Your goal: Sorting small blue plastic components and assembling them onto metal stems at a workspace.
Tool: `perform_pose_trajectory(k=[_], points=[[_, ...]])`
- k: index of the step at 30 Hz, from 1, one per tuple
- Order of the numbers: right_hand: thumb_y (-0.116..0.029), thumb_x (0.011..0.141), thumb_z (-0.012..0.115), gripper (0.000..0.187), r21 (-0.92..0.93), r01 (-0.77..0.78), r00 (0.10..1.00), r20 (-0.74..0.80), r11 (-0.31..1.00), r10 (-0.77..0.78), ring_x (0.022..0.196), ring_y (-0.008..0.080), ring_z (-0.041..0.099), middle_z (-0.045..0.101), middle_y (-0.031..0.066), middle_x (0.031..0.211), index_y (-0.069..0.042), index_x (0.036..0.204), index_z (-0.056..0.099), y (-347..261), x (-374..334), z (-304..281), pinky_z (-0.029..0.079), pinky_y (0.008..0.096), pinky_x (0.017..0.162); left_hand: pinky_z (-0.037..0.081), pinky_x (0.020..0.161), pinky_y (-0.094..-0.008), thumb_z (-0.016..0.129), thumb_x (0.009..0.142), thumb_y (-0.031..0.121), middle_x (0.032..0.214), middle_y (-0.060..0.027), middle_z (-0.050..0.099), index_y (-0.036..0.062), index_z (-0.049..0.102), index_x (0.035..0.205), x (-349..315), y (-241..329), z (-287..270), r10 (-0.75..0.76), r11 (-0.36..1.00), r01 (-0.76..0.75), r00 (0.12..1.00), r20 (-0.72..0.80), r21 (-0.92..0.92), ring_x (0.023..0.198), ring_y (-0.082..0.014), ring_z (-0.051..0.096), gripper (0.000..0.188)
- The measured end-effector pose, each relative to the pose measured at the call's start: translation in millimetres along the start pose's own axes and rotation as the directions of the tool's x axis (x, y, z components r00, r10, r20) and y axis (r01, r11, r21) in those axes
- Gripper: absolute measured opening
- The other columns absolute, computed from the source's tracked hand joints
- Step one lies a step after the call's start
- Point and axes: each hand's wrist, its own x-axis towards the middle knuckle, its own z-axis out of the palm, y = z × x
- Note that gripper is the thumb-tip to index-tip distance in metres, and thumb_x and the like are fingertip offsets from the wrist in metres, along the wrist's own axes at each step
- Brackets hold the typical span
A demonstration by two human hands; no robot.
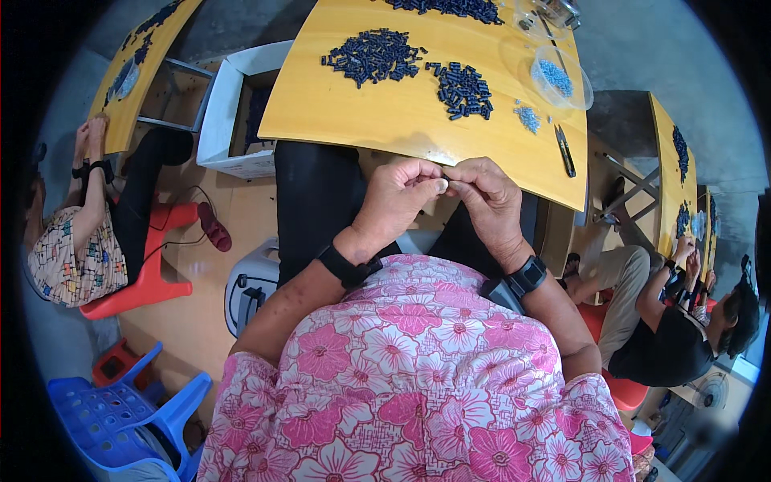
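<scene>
My left hand (401, 195) and my right hand (487, 201) meet at the near edge of the yellow table (353, 120), fingertips pinched together. Between them shows a sliver of a small dark piece (444, 178), mostly covered by the fingers; it resembles the small black cylindrical parts on the table, but its kind cannot be made out. Beyond the hands lie a big heap of black cylindrical parts (373, 58) and a smaller heap of black parts (464, 91). Right of these are a little pile of pale blue pieces (528, 118) and black-handled snips (565, 151).
A clear plastic tub (554, 76) of pale blue pieces stands at the table's right edge. A white box (241, 112) is left of the table. Blue plastic chair (120, 410) at lower left. Co-workers sit at other tables: one person (80, 241) left, another (666, 337) right.
</scene>
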Motion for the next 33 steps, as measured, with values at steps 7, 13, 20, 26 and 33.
perform_pose_trajectory(k=[7, 13, 20, 26, 33], points=[[0.010, 0.079, 0.063, 0.025, 0.030, 0.000, 0.999, 0.033, 1.000, -0.001, 0.071, 0.0137, 0.063, 0.064, 0.0070, 0.087, -0.004, 0.098, 0.071, 3, 9, 3, 0.052, 0.0251, 0.064, 0.049, 0.074, -0.0208, 0.061, 0.089, 0.004, 0.089, -0.0036, 0.068, -0.0030, 0.066, 0.099, 5, 2, -5, -0.077, 0.996, 0.075, 0.997, -0.027, -0.051, 0.081, -0.0068, 0.061, 0.013], [0.011, 0.079, 0.063, 0.024, -0.021, 0.067, 0.996, 0.056, 0.998, -0.065, 0.070, 0.0137, 0.063, 0.063, 0.0065, 0.085, -0.004, 0.097, 0.071, 4, 24, 7, 0.052, 0.0242, 0.061, 0.048, 0.072, -0.0203, 0.064, 0.088, 0.004, 0.087, -0.0030, 0.069, -0.0028, 0.067, 0.097, 12, 1, -11, -0.030, 0.997, 0.036, 0.995, -0.094, 0.061, 0.079, -0.0054, 0.060, 0.012], [0.008, 0.078, 0.063, 0.023, -0.075, 0.021, 0.997, 0.077, 0.997, -0.015, 0.074, 0.0223, 0.063, 0.065, 0.0113, 0.087, -0.002, 0.097, 0.070, 2, 56, 11, 0.052, 0.0306, 0.067, 0.049, 0.071, -0.0212, 0.068, 0.085, 0.004, 0.085, -0.0018, 0.068, -0.0003, 0.068, 0.091, 25, 7, -28, 0.136, 0.973, -0.092, 0.969, -0.207, 0.209, 0.079, -0.0061, 0.061, 0.007], [-0.001, 0.078, 0.063, 0.016, -0.346, 0.133, 0.990, 0.085, 0.929, -0.110, 0.082, 0.0306, 0.062, 0.067, 0.0124, 0.090, -0.004, 0.093, 0.070, 10, 113, 19, 0.052, 0.0374, 0.071, 0.051, 0.072, -0.0263, 0.069, 0.081, 0.001, 0.082, -0.0050, 0.066, 0.0000, 0.067, 0.089, 40, 9, -48, 0.355, 0.821, -0.202, 0.913, -0.201, 0.534, 0.079, -0.0127, 0.064, 0.008], [-0.015, 0.080, 0.059, 0.013, -0.648, 0.288, 0.956, 0.237, 0.706, -0.172, 0.085, 0.0278, 0.063, 0.065, 0.0074, 0.084, -0.008, 0.081, 0.070, 12, 157, 41, 0.053, 0.0388, 0.069, 0.051, 0.072, -0.0257, 0.069, 0.080, 0.000, 0.085, -0.0069, 0.065, -0.0007, 0.066, 0.088, 46, 3, -56, 0.266, 0.927, -0.178, 0.933, -0.243, 0.330, 0.077, -0.0134, 0.063, 0.009]])
